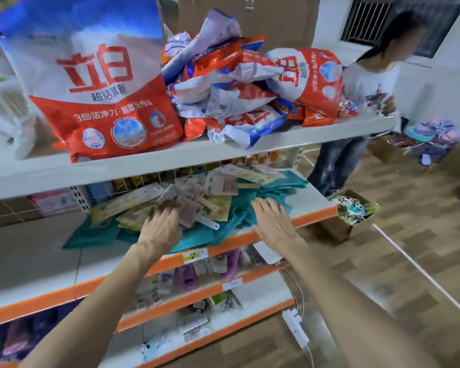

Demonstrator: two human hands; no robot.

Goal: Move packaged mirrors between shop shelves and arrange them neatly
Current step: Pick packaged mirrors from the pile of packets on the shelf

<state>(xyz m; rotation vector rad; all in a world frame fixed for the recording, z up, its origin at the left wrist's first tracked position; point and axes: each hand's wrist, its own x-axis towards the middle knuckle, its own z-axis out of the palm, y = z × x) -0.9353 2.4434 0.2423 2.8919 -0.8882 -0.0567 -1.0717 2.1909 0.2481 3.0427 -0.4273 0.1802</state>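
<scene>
One 立白 bag (98,83) above mirrors (197,197)

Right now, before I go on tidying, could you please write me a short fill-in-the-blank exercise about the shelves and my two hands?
1. The big detergent bag stands on the ____ shelf.
2. The left hand touches the packets, while the right hand holds ____.
3. The front strip just below the right hand is ____ in colour.

Missing words: top; nothing; orange.
</scene>
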